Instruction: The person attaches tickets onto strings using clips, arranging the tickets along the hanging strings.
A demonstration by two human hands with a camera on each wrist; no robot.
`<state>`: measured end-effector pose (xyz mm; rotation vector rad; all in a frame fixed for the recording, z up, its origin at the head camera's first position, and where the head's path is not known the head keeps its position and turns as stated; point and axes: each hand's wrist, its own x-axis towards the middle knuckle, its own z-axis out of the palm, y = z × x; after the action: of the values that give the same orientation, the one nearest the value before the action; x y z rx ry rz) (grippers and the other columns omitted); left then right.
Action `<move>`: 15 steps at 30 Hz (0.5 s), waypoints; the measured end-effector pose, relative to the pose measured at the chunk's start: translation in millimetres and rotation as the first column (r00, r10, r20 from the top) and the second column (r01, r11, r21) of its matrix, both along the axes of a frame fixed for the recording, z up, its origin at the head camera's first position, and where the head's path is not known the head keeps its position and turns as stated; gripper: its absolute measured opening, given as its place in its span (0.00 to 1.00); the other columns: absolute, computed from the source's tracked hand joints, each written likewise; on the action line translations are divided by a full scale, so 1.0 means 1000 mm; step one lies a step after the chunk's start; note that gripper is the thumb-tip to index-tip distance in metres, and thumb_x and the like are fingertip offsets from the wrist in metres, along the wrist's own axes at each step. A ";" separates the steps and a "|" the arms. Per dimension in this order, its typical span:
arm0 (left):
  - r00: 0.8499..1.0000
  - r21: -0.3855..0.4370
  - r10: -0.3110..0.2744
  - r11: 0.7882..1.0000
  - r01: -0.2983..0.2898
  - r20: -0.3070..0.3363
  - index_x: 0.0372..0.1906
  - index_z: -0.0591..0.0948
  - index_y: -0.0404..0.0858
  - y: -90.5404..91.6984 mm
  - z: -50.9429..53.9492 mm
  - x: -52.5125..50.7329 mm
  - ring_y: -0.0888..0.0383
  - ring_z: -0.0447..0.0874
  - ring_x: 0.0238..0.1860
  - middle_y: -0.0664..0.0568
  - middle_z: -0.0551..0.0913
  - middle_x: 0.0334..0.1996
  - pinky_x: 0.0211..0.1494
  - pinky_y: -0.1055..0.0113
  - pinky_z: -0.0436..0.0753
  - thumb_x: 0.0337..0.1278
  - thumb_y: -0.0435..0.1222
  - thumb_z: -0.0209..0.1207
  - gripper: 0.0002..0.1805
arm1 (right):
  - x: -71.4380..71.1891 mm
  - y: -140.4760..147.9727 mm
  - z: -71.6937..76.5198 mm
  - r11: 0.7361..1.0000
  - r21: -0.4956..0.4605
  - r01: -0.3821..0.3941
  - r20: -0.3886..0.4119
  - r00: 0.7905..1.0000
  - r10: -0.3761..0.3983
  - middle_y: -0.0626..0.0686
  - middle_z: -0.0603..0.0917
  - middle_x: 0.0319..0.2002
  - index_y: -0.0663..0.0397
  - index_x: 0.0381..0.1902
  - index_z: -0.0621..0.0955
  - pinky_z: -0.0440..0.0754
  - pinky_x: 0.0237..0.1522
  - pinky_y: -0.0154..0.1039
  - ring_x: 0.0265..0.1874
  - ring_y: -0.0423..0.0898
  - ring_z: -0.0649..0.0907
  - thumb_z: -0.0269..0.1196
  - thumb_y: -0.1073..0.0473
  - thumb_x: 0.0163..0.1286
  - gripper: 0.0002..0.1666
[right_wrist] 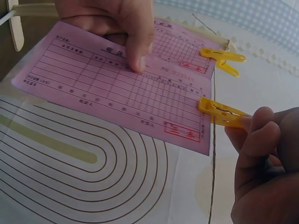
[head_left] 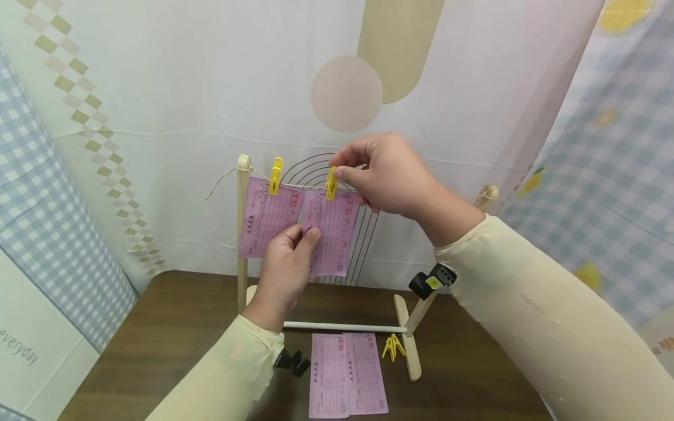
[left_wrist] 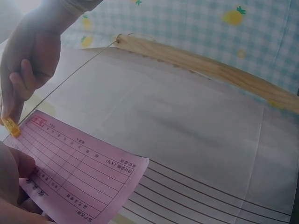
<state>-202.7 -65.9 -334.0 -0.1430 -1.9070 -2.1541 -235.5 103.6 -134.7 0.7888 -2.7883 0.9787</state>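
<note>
A pink receipt slip (head_left: 330, 245) hangs at the string, its left edge pinched between thumb and fingers of my left hand (head_left: 286, 266). My right hand (head_left: 392, 175) pinches the handle end of a yellow clothespin (right_wrist: 219, 113), whose jaws sit over the slip's top edge and the string (right_wrist: 213, 177). Left of it, another pink slip (head_left: 265, 216) hangs from a second yellow clothespin (head_left: 276, 176). In the left wrist view the held slip (left_wrist: 84, 172) shows its printed grid, with the clothespin (left_wrist: 10, 127) at its corner.
The string runs between two wooden posts (head_left: 243, 234) joined low down by a white rod (head_left: 344, 327). Two pink slips (head_left: 329, 374) lie overlapping on the brown table (head_left: 200, 339). Several yellow clothespins (head_left: 393, 347) lie beside the right wooden foot (head_left: 408, 339). A patterned curtain (head_left: 210, 70) hangs behind.
</note>
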 end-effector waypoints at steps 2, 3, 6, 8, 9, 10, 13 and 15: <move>1.000 0.001 0.003 1.000 -0.003 0.002 0.62 0.89 0.40 0.000 0.001 -0.001 0.51 0.89 0.55 0.44 0.89 0.54 0.58 0.56 0.90 0.87 0.45 0.60 0.16 | -0.001 -0.001 -0.001 1.000 0.008 0.003 0.003 1.000 -0.003 0.49 0.92 0.45 0.43 0.52 0.92 0.82 0.21 0.38 0.17 0.44 0.78 0.68 0.57 0.83 0.08; 1.000 0.002 0.005 1.000 -0.005 0.004 0.62 0.89 0.40 0.000 0.001 -0.001 0.51 0.89 0.55 0.45 0.89 0.54 0.58 0.56 0.90 0.87 0.45 0.60 0.16 | -0.001 -0.002 -0.001 1.000 0.013 0.003 0.003 1.000 -0.003 0.49 0.92 0.46 0.43 0.53 0.92 0.82 0.21 0.39 0.17 0.44 0.78 0.68 0.57 0.83 0.08; 1.000 0.001 0.005 1.000 -0.005 0.010 0.62 0.89 0.41 0.000 0.001 -0.002 0.51 0.89 0.56 0.45 0.89 0.54 0.60 0.56 0.90 0.87 0.45 0.61 0.16 | -0.002 -0.004 -0.002 1.000 0.021 0.002 0.008 1.000 -0.003 0.48 0.92 0.47 0.44 0.54 0.92 0.83 0.21 0.39 0.18 0.44 0.79 0.68 0.56 0.83 0.09; 1.000 0.003 0.005 1.000 -0.005 0.012 0.62 0.89 0.40 0.000 0.001 -0.002 0.51 0.89 0.57 0.45 0.89 0.55 0.60 0.55 0.90 0.87 0.45 0.60 0.17 | -0.002 -0.004 -0.002 1.000 0.022 -0.002 0.014 1.000 0.001 0.48 0.92 0.48 0.44 0.55 0.92 0.83 0.21 0.39 0.18 0.44 0.80 0.68 0.56 0.83 0.09; 1.000 0.003 0.005 1.000 -0.006 0.012 0.62 0.89 0.40 0.000 0.001 -0.002 0.51 0.89 0.57 0.45 0.88 0.54 0.60 0.55 0.90 0.87 0.45 0.60 0.17 | -0.003 -0.004 -0.002 1.000 0.022 -0.004 0.019 1.000 0.004 0.47 0.92 0.49 0.44 0.56 0.92 0.83 0.22 0.39 0.18 0.44 0.80 0.68 0.56 0.83 0.10; 1.000 0.003 0.005 1.000 -0.005 0.012 0.62 0.89 0.40 -0.001 0.001 -0.003 0.51 0.89 0.57 0.45 0.88 0.55 0.60 0.55 0.90 0.87 0.45 0.60 0.17 | -0.004 -0.005 -0.002 1.000 0.020 -0.007 0.024 1.000 0.006 0.47 0.92 0.49 0.43 0.56 0.92 0.84 0.22 0.39 0.17 0.44 0.80 0.68 0.56 0.83 0.10; 1.000 0.006 -0.001 1.000 0.001 0.010 0.63 0.89 0.41 -0.001 0.002 -0.003 0.51 0.89 0.57 0.45 0.89 0.55 0.60 0.54 0.90 0.88 0.46 0.60 0.17 | -0.005 -0.004 -0.002 1.000 0.012 -0.017 0.049 0.999 0.016 0.47 0.92 0.51 0.42 0.59 0.92 0.83 0.22 0.39 0.17 0.44 0.79 0.69 0.56 0.83 0.12; 1.000 0.008 -0.006 1.000 0.006 0.010 0.63 0.89 0.41 -0.002 0.001 -0.003 0.51 0.89 0.58 0.45 0.89 0.56 0.61 0.53 0.91 0.88 0.46 0.60 0.17 | -0.006 -0.004 -0.001 1.000 0.007 -0.024 0.067 0.997 0.023 0.47 0.91 0.52 0.41 0.60 0.91 0.84 0.22 0.39 0.18 0.44 0.79 0.69 0.56 0.82 0.13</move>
<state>-206.2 -67.6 -332.6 -0.1365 -1.9059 -2.1694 -241.1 99.7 -135.3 0.8066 -2.8467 1.0177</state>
